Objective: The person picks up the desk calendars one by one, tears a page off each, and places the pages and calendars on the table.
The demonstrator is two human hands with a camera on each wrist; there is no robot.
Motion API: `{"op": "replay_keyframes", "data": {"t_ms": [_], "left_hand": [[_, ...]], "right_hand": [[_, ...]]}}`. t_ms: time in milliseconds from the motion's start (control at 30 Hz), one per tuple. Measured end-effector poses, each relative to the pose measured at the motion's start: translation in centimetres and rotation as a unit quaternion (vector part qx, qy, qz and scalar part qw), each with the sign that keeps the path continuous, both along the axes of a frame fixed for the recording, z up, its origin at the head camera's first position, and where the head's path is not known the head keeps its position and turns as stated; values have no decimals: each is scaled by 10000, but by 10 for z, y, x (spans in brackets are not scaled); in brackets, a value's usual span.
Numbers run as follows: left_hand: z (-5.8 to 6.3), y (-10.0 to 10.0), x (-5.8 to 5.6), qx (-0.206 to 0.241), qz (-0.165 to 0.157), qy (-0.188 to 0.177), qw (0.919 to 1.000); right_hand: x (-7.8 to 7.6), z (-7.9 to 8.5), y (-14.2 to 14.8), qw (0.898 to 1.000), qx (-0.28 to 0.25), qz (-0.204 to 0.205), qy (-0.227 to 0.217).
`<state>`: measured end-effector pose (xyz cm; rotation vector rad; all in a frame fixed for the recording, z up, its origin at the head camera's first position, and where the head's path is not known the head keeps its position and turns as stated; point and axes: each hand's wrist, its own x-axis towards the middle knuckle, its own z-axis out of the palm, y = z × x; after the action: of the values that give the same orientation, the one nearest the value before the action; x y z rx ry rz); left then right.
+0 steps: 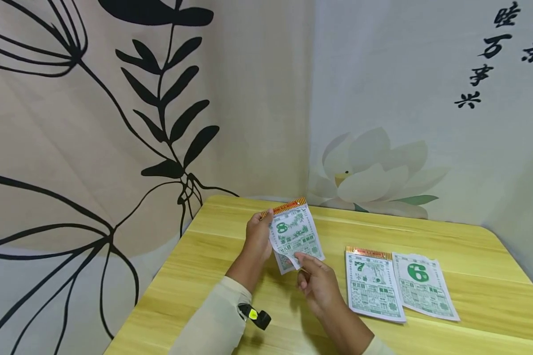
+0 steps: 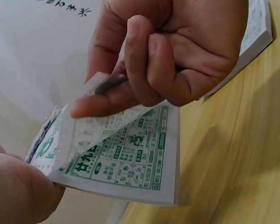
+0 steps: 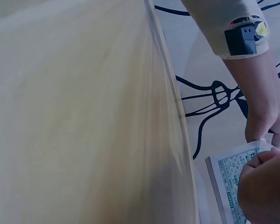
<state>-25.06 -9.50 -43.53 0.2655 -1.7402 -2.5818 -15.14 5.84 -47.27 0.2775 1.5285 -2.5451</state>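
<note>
A tear-off calendar pad (image 1: 298, 228) with a big green 8 and a red-and-gold top strip is held up above the table, tilted. My left hand (image 1: 258, 237) grips it by its upper left edge, thumb on the front. My right hand (image 1: 320, 285) pinches the lower part of the top sheet (image 2: 91, 133), which curls up from the pad. In the left wrist view, green print on the page beneath (image 2: 140, 163) shows under the lifted sheet. The right wrist view catches the pad's thick page edge (image 3: 214, 184) beside both hands.
On the right of the wooden table (image 1: 231, 224) lies a second calendar pad (image 1: 375, 288) showing a 7. A loose sheet (image 1: 426, 291) with a 6 and a ragged top edge lies against its right side. A printed cloth backdrop (image 1: 266, 98) rises behind the table.
</note>
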Motion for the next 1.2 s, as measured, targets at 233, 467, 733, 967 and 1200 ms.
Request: {"op": "replay_keyframes", "data": {"t_ms": [233, 467, 733, 967, 1200], "left_hand": [[2, -3, -3, 148, -207, -22, 9997], [6, -5, -5, 422, -273, -50, 9987], [8, -7, -7, 424, -336, -61, 9985], [9, -7, -6, 406, -309, -117, 9986], [11, -6, -4, 328, -295, -62, 9990]], "right_hand": [[-3, -2, 3, 9999, -120, -11, -61], [1, -1, 4, 9992, 383, 79, 131], [6, 6, 2, 9956, 783, -40, 516], [13, 14, -1, 9905, 1145, -162, 741], [15, 18, -4, 9858, 1341, -289, 964]]}}
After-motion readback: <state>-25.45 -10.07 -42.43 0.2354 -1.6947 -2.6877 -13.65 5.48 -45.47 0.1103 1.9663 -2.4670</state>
